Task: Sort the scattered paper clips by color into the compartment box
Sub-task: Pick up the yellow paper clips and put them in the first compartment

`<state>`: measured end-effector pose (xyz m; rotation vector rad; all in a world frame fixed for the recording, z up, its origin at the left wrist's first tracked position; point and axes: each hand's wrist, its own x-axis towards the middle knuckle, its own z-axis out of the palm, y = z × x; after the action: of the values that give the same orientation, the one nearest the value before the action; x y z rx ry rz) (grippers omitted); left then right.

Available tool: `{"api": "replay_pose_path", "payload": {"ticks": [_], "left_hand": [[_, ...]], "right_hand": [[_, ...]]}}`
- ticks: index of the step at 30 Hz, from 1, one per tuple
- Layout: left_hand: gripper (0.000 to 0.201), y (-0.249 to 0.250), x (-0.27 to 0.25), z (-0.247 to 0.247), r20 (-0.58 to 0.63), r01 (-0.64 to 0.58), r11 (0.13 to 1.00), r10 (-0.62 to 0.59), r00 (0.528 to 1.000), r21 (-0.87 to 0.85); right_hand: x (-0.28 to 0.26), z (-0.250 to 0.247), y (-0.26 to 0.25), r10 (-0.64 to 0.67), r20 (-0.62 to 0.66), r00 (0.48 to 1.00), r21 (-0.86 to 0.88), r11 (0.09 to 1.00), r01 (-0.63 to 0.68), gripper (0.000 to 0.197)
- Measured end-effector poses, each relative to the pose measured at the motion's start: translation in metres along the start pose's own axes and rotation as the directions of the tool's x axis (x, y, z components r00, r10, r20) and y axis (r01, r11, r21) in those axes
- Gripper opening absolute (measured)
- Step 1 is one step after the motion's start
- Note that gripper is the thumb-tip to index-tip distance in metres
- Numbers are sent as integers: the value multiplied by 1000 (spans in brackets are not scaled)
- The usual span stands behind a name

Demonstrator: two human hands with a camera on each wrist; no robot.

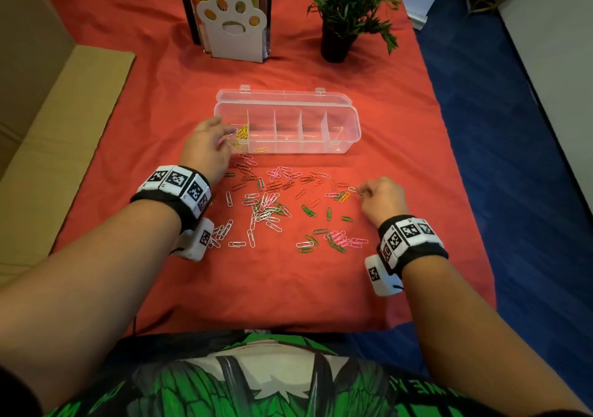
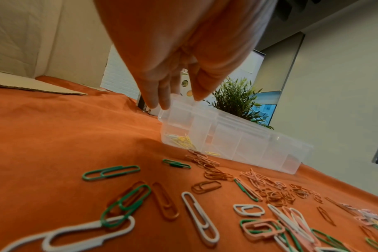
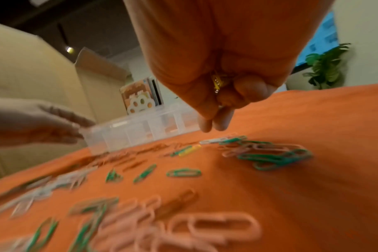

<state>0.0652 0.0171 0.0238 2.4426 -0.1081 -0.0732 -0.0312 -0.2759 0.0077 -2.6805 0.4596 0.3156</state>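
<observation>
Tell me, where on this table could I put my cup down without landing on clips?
Bare red cloth lies between the scattered clips and the person's body, and between the compartment box and the potted plant. It is crowded between the left hand and right hand.

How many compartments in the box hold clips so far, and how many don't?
Compartments of the box:
Holding yellow clips: 1 (leftmost)
Unclear: 1 (second from left; a single yellow clip lies at its front wall, inside or outside I cannot tell)
No clips seen: 3
Total: 5
</observation>
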Motion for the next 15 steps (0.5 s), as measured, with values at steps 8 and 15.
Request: {"api": "replay_pose_path", "payload": {"ticks": [8, 15], "left_hand": [[32, -9, -3, 3, -97, 5, 1000, -6, 995, -11], [38, -13, -7, 0, -52, -17, 999, 19, 998, 43]], "right_hand": [[-16, 28, -2, -122, 19, 992, -69, 990, 123, 30], [-13, 32, -20, -39, -24, 999, -140, 990, 35, 33]]}}
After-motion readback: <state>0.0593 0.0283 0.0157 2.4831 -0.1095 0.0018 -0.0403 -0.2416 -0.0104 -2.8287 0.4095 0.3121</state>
